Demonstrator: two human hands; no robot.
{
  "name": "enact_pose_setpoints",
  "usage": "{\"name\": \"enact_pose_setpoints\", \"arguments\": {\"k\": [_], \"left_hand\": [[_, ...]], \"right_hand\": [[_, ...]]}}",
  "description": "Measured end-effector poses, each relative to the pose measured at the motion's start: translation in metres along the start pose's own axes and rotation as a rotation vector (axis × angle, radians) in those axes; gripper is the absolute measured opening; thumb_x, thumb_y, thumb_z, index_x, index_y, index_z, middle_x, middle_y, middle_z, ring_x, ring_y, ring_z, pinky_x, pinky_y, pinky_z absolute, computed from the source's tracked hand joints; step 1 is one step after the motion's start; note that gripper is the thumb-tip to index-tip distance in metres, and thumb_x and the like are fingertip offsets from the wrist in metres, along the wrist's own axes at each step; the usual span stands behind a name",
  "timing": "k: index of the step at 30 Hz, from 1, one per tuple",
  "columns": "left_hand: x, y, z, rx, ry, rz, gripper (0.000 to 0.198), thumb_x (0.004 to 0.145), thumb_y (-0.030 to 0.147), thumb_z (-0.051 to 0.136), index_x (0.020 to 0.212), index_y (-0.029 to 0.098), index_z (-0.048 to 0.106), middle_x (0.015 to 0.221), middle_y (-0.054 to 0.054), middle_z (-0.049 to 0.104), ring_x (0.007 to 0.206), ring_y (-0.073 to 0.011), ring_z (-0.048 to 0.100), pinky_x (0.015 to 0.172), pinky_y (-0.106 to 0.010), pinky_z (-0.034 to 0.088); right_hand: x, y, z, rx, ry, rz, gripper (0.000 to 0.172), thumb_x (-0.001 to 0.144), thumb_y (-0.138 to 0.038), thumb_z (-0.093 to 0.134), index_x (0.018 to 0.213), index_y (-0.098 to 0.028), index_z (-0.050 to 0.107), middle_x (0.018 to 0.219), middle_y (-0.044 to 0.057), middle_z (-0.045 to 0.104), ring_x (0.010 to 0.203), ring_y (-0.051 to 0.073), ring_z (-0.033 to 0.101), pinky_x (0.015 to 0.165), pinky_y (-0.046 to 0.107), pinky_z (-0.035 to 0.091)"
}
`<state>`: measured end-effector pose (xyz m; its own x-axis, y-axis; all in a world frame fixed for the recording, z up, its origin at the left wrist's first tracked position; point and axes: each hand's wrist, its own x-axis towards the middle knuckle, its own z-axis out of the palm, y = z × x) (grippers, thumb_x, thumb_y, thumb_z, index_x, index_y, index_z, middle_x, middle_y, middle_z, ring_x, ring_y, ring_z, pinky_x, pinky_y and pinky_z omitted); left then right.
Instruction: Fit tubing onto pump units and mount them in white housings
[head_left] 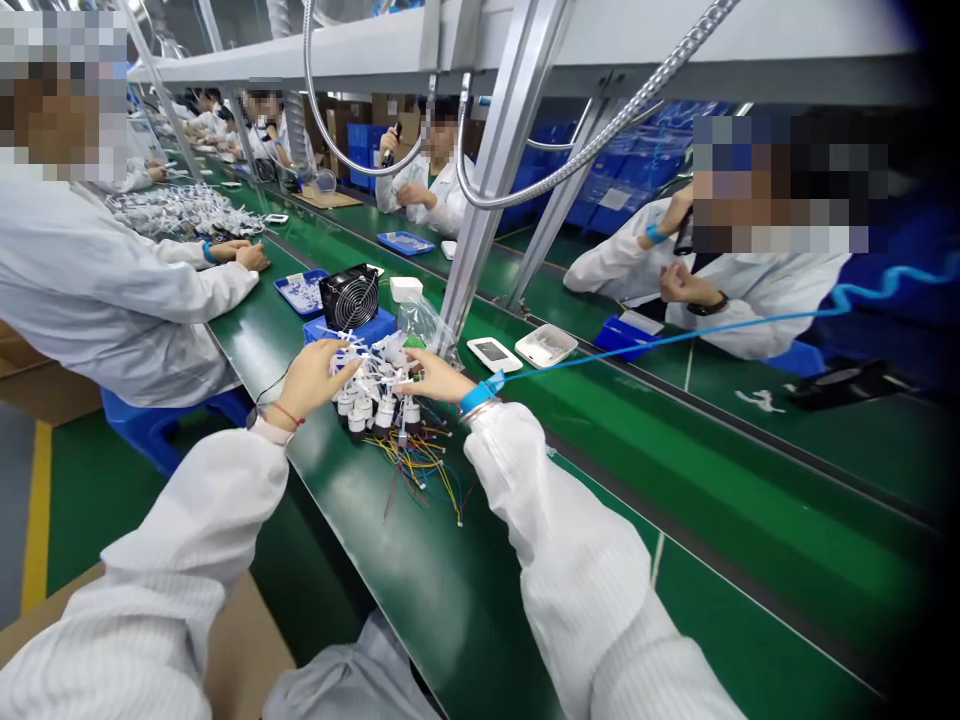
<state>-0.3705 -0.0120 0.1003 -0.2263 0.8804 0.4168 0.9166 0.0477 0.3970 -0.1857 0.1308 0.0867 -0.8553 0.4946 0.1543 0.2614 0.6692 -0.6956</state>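
A cluster of small white cylindrical parts (360, 412) with white, strip-like pieces on top stands on the green bench. From its near side a bundle of thin coloured wires (420, 462), yellow, red and blue, spreads over the surface. My left hand (319, 378) is at the cluster's left edge, thumb and fingers apart. On the opposite side my right hand (436, 378) reaches in with its fingers spread, wearing a blue wrist strap (480, 394) with a cord. Both hands' fingertips are among or against the white pieces; whether they touch any single piece, I cannot tell.
Behind the cluster, a black fan (350, 298) rests on a blue box (375, 328), beside a clear plastic bag (427, 325). A white device (493, 354) and white tray (546, 346) lie right. A metal post (487, 170) rises behind. Co-workers sit left and across.
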Motion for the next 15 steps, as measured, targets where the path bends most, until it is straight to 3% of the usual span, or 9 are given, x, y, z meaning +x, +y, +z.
{"name": "enact_pose_setpoints", "arguments": {"k": [3, 5, 7, 9, 12, 15], "left_hand": [[-0.044, 0.005, 0.023, -0.09, 0.32, -0.015, 0.058, 0.084, 0.046, 0.044, 0.129, 0.012, 0.034, 0.134, -0.015, 0.036, 0.126, -0.0247, 0.031, 0.107, -0.038, 0.02], [-0.07, 0.002, 0.048, -0.153, 0.381, -0.106, 0.082, 0.079, 0.053, 0.048, 0.137, 0.007, 0.013, 0.141, -0.022, 0.018, 0.132, -0.0283, 0.018, 0.108, -0.042, 0.017], [-0.085, -0.003, 0.073, -0.15, 0.269, -0.214, 0.108, 0.066, 0.059, 0.061, 0.138, 0.005, 0.001, 0.142, -0.026, 0.008, 0.133, -0.0334, 0.01, 0.108, -0.047, 0.015], [-0.087, -0.009, 0.091, -0.133, 0.149, -0.248, 0.116, 0.058, 0.06, 0.067, 0.138, 0.006, 0.002, 0.143, -0.025, 0.008, 0.134, -0.0348, 0.006, 0.108, -0.049, 0.014], [-0.073, -0.016, 0.099, -0.152, 0.029, -0.194, 0.116, 0.055, 0.058, 0.07, 0.138, 0.007, 0.007, 0.143, -0.023, 0.008, 0.134, -0.0342, 0.0, 0.109, -0.048, 0.013], [-0.061, -0.019, 0.098, -0.174, -0.001, -0.159, 0.113, 0.055, 0.055, 0.07, 0.138, 0.008, 0.009, 0.144, -0.022, 0.006, 0.134, -0.0343, -0.003, 0.109, -0.048, 0.013]], "right_hand": [[-0.032, -0.001, 0.01, -0.032, 0.147, 0.106, 0.072, 0.067, -0.037, 0.068, 0.125, -0.007, 0.039, 0.107, 0.014, 0.054, 0.085, 0.017, 0.054, 0.074, 0.029, 0.042], [-0.054, 0.0, 0.028, -0.043, 0.139, 0.211, 0.075, 0.067, -0.041, 0.067, 0.126, -0.005, 0.038, 0.087, 0.008, 0.058, 0.073, 0.016, 0.054, 0.067, 0.029, 0.042], [-0.07, 0.002, 0.05, 0.003, 0.09, 0.284, 0.079, 0.067, -0.04, 0.068, 0.129, -0.006, 0.033, 0.069, 0.0, 0.056, 0.062, 0.015, 0.053, 0.06, 0.026, 0.041], [-0.075, 0.005, 0.069, -0.008, 0.132, 0.313, 0.072, 0.067, -0.032, 0.068, 0.128, -0.011, 0.035, 0.062, -0.004, 0.053, 0.059, 0.014, 0.053, 0.057, 0.024, 0.039], [-0.067, 0.011, 0.081, -0.056, 0.239, 0.309, 0.061, 0.069, -0.025, 0.066, 0.124, -0.014, 0.041, 0.062, -0.003, 0.053, 0.06, 0.014, 0.053, 0.059, 0.025, 0.038], [-0.056, 0.014, 0.079, -0.059, 0.275, 0.299, 0.056, 0.07, -0.023, 0.065, 0.122, -0.013, 0.044, 0.064, -0.002, 0.053, 0.063, 0.015, 0.052, 0.062, 0.026, 0.039]]}}
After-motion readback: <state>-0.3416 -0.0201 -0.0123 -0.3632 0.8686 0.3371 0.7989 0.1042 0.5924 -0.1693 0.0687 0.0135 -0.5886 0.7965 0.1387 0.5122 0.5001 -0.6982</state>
